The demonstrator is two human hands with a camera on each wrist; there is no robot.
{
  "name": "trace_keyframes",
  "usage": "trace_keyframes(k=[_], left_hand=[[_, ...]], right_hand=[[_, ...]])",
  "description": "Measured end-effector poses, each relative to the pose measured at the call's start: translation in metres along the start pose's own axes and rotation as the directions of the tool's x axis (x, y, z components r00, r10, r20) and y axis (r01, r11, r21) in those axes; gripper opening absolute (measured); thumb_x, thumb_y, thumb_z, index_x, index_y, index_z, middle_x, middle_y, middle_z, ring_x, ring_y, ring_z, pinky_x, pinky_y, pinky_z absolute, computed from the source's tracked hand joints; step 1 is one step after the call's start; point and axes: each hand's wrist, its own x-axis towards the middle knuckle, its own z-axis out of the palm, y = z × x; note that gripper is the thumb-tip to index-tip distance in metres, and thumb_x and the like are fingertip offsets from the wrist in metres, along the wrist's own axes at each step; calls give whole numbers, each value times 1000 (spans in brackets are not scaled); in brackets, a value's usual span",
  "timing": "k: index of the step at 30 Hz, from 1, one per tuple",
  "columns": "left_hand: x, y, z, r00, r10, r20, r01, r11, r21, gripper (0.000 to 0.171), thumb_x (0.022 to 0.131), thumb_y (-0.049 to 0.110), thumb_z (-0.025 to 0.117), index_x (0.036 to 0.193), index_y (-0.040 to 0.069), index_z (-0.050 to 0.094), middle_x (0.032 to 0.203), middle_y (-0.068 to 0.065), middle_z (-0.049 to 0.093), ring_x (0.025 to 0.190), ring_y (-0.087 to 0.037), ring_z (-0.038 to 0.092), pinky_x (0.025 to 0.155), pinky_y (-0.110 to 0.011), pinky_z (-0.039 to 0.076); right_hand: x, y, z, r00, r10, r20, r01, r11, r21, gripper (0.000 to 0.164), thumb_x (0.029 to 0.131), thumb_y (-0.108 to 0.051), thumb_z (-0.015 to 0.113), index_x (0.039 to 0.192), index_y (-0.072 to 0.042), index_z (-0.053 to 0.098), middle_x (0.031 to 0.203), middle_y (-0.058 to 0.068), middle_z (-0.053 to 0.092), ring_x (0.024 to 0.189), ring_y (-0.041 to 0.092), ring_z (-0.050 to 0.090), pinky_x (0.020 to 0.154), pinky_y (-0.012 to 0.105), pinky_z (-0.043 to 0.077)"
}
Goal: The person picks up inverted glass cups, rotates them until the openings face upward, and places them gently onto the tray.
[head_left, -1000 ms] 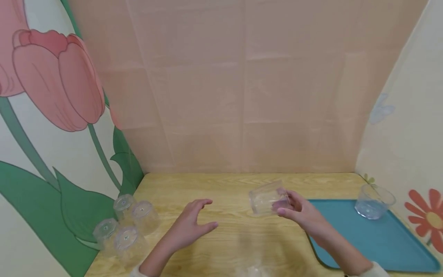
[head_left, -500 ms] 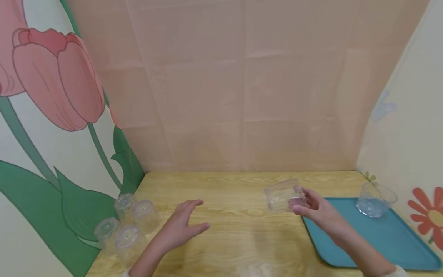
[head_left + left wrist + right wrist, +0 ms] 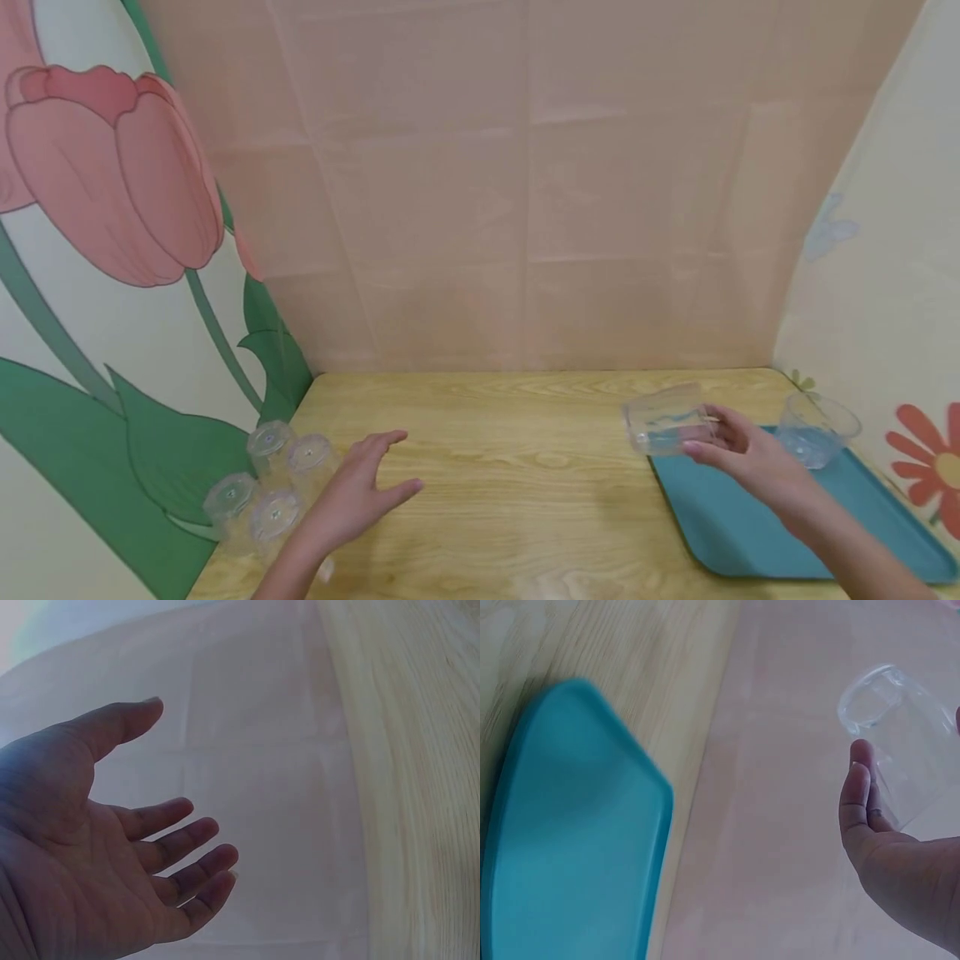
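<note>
A clear plastic cup (image 3: 663, 421) lies tilted on its side in the grip of my right hand (image 3: 757, 458), above the left edge of the blue tray (image 3: 772, 533). In the right wrist view the fingers curl round the cup (image 3: 907, 735), and the tray (image 3: 577, 817) is off to the left. My left hand (image 3: 356, 487) hovers over the table, thumb and fingers spread and relaxed, with nothing in it. The left wrist view shows its bare palm (image 3: 82, 862). Close to that hand several clear cups (image 3: 275, 517) stand upside down.
Another clear cup (image 3: 813, 433) stands upright at the back of the tray, just beyond my right hand. A wood-grain table (image 3: 517, 483) spans the front. A pink sheet (image 3: 487, 208) closes off the back, and flower-printed walls (image 3: 885, 250) flank both sides.
My right hand has carried the cup rightward, from over the middle of the table to the tray's left edge. My left hand has drifted left, toward the upside-down cups.
</note>
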Motion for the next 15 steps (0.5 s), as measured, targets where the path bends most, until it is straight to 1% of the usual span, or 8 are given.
trace_keyframes(k=[2, 4, 7, 8, 10, 13, 14, 15], left_hand=[[-1, -2, -3, 1000, -12, -7, 12, 1000, 2, 71, 86, 47, 79, 145, 16, 52, 147, -9, 52, 138, -37, 44, 107, -61, 41], [-2, -3, -6, 1000, -6, -11, 7, 1000, 7, 71, 87, 47, 78, 145, 14, 52, 147, -10, 52, 138, -38, 44, 107, -61, 41], [-4, -7, -9, 1000, -9, -14, 9, 1000, 21, 73, 88, 49, 77, 146, 14, 51, 148, -12, 51, 138, -39, 45, 107, -61, 41], [-5, -8, -10, 1000, -11, -16, 12, 1000, 27, 73, 88, 50, 76, 146, 13, 51, 148, -12, 51, 138, -39, 44, 107, -61, 41], [-7, -10, -13, 1000, -13, -23, 14, 999, 39, 74, 88, 50, 76, 146, 13, 51, 148, -12, 51, 138, -39, 45, 107, -61, 41], [-10, -14, -17, 1000, -15, -26, 16, 998, 53, 75, 87, 51, 76, 145, 11, 52, 148, -13, 52, 138, -40, 44, 107, -61, 41], [-11, -15, -19, 1000, -13, -24, 14, 998, 60, 75, 87, 51, 76, 145, 10, 52, 147, -13, 52, 138, -40, 45, 107, -61, 41], [-12, -16, -21, 1000, -10, -22, 11, 998, 68, 75, 87, 51, 76, 145, 9, 52, 147, -14, 52, 137, -41, 45, 107, -61, 41]], right_hand=[[0, 4, -5, 1000, 2, 10, -2, 1000, 1, 85, 103, -38, 59, 159, 4, 11, 146, 25, 51, 105, -14, 53, 91, 43, 53], [-1, 8, -9, 1000, 11, 22, -11, 1000, 9, 84, 104, -38, 58, 159, 4, 11, 147, 24, 50, 102, -18, 51, 91, 45, 53], [-4, 16, -15, 1000, 18, 25, -18, 1000, -3, 83, 104, -37, 57, 158, 6, 11, 145, 25, 52, 99, -19, 51, 88, 43, 53], [-5, 18, -17, 999, 26, 20, -26, 1000, -17, 83, 104, -38, 57, 157, 6, 11, 145, 25, 53, 99, -19, 51, 86, 41, 53], [-6, 22, -22, 999, 42, 20, -41, 999, -28, 84, 104, -39, 57, 157, 7, 11, 144, 26, 53, 98, -17, 53, 86, 43, 53], [-7, 27, -29, 996, 83, 19, -82, 995, -54, 86, 104, -44, 55, 157, 7, 11, 143, 25, 54, 101, -7, 58, 85, 45, 54], [-8, 29, -32, 995, 94, 25, -93, 994, -58, 86, 104, -45, 54, 157, 7, 10, 144, 26, 53, 103, -1, 61, 85, 48, 54], [-8, 30, -35, 994, 107, 29, -105, 993, -63, 87, 104, -46, 54, 157, 6, 9, 144, 26, 53, 104, 1, 62, 85, 50, 54]])
